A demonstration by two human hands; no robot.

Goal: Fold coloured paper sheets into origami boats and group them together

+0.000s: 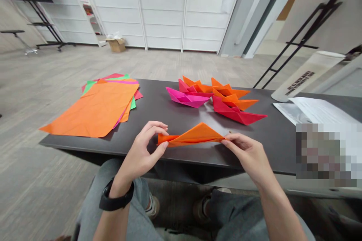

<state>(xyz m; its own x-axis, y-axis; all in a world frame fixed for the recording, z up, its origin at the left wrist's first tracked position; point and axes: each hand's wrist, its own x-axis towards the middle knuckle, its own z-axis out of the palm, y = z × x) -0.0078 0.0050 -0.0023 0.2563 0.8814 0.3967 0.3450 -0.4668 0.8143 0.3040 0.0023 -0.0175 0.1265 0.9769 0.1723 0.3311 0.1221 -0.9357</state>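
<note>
Between my hands, close to the table's front edge, is a folded orange paper boat (199, 134) with a raised peak in its middle. My left hand (147, 145) pinches its left end between thumb and fingers; a black band circles that wrist. At the opposite tip, my right hand (246, 148) grips the paper between thumb and forefinger. Just beyond stand several finished paper boats: a magenta one (188, 98), a red one (239, 112) and orange ones (237, 101).
A stack of coloured paper sheets (98, 105), orange on top, lies on the dark table (158, 115) at left. Toward the right are a tilted white cylinder (307, 77) with printed text and white papers (325, 113). A cardboard box (116, 44) sits on the floor by white cabinets.
</note>
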